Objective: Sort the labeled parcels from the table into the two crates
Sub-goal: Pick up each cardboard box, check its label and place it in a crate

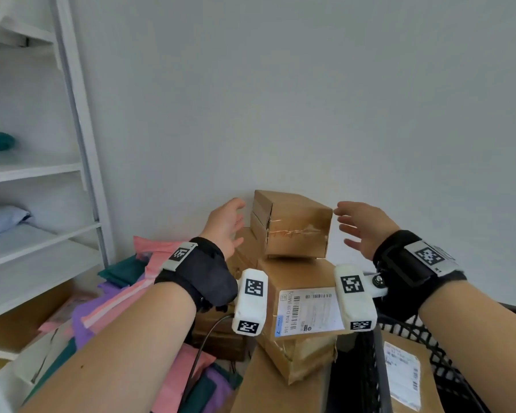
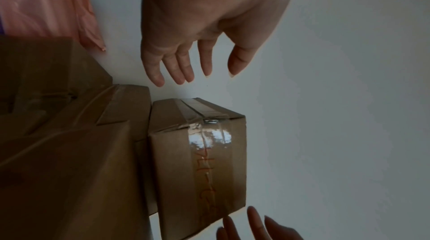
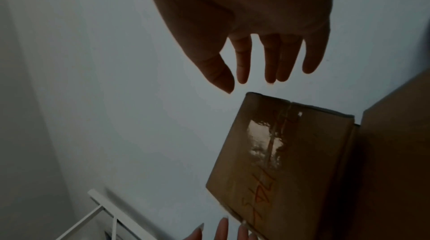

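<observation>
**Both hands flank the top carton, neither touching it**

The left hand (image 1: 225, 223) and right hand (image 1: 362, 226) are spread with fingers straight and loose, holding nothing, one just beside each end of the top carton (image 1: 292, 225). That taped brown carton, with orange handwriting under the tape, rests on a larger labeled carton (image 1: 298, 296) against the plain pale wall (image 1: 280, 84). Left of the stack lie pink, purple and green mailer bags (image 1: 125, 296) in a heap. A black mesh crate (image 1: 447, 380) at lower right holds a labeled parcel (image 1: 405, 374). White shelving (image 1: 42, 171) stands at the left, with folded cloth on its shelves.
</observation>
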`<action>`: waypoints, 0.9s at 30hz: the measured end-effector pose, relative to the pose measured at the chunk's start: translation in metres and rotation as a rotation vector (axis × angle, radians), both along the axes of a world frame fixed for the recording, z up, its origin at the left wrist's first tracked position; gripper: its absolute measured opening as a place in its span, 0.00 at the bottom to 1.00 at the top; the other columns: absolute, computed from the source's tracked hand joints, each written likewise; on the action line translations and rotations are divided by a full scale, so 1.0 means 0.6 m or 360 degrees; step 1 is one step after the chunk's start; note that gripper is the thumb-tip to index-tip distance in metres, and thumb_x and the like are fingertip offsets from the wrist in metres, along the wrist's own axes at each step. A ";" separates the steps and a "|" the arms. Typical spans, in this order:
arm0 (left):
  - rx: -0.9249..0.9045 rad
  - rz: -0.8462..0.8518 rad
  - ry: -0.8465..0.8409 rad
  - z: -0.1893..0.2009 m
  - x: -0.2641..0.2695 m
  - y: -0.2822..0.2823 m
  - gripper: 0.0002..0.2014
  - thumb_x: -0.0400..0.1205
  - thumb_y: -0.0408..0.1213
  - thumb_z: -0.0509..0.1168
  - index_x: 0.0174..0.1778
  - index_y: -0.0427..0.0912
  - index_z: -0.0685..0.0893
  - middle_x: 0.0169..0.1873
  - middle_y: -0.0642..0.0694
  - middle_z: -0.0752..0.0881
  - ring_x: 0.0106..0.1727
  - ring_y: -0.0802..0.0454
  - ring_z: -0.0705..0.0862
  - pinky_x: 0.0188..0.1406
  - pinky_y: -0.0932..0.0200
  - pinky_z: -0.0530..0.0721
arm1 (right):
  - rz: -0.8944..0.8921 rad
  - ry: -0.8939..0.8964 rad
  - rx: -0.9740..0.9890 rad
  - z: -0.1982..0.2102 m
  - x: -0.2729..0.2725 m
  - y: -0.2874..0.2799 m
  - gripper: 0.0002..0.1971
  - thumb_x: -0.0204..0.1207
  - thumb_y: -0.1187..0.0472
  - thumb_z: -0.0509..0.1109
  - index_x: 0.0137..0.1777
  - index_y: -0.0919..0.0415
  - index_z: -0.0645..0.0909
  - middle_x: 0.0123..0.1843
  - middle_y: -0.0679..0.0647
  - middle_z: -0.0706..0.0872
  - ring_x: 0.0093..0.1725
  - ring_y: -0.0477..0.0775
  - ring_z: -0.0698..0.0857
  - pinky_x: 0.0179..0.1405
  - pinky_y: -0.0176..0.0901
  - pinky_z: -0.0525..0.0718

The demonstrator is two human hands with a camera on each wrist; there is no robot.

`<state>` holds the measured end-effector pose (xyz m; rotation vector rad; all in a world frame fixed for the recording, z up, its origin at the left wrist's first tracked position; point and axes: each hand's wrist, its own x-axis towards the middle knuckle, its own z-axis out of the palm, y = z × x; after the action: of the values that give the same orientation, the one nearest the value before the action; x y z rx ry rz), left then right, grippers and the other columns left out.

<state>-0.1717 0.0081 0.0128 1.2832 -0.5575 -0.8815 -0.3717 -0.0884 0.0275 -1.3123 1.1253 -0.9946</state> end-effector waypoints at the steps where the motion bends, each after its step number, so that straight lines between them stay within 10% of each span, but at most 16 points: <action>1: 0.0028 -0.0009 -0.0002 -0.003 0.004 -0.005 0.22 0.85 0.43 0.61 0.76 0.46 0.72 0.72 0.43 0.76 0.72 0.49 0.74 0.73 0.44 0.71 | 0.0018 0.0024 0.0044 -0.005 0.006 -0.005 0.15 0.77 0.59 0.69 0.63 0.58 0.81 0.63 0.57 0.82 0.60 0.55 0.80 0.61 0.51 0.76; 8: 0.0102 -0.0123 0.0039 -0.012 0.032 -0.052 0.26 0.84 0.46 0.61 0.79 0.47 0.69 0.76 0.41 0.70 0.78 0.45 0.67 0.77 0.41 0.65 | 0.0028 0.0121 0.0127 -0.019 0.041 -0.024 0.24 0.72 0.43 0.73 0.63 0.56 0.80 0.63 0.54 0.82 0.63 0.57 0.80 0.59 0.53 0.74; 13: 0.0138 -0.0227 0.0110 -0.013 0.035 -0.078 0.10 0.85 0.44 0.60 0.60 0.48 0.78 0.48 0.46 0.78 0.47 0.53 0.77 0.33 0.56 0.71 | 0.0030 0.0161 0.0174 -0.027 0.043 -0.041 0.27 0.72 0.37 0.71 0.63 0.54 0.78 0.61 0.55 0.82 0.60 0.57 0.81 0.69 0.60 0.73; 21: 0.0198 -0.0290 0.0137 -0.023 0.032 -0.098 0.06 0.83 0.46 0.64 0.48 0.48 0.81 0.43 0.44 0.82 0.47 0.46 0.80 0.55 0.47 0.80 | 0.0132 0.0170 0.0243 -0.033 0.053 -0.042 0.35 0.68 0.29 0.69 0.69 0.51 0.74 0.65 0.57 0.81 0.64 0.62 0.80 0.73 0.66 0.71; 27: 0.0150 -0.0329 0.0093 -0.014 0.034 -0.095 0.08 0.84 0.46 0.63 0.53 0.49 0.82 0.49 0.42 0.82 0.50 0.44 0.82 0.52 0.44 0.83 | 0.0160 0.0159 0.0206 -0.026 0.064 -0.037 0.28 0.71 0.33 0.68 0.64 0.50 0.78 0.62 0.56 0.84 0.59 0.59 0.83 0.70 0.63 0.74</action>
<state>-0.1511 -0.0490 0.0043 1.2961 -0.6162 -1.1246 -0.3333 -0.1109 0.0121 -1.3122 1.1678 -0.7772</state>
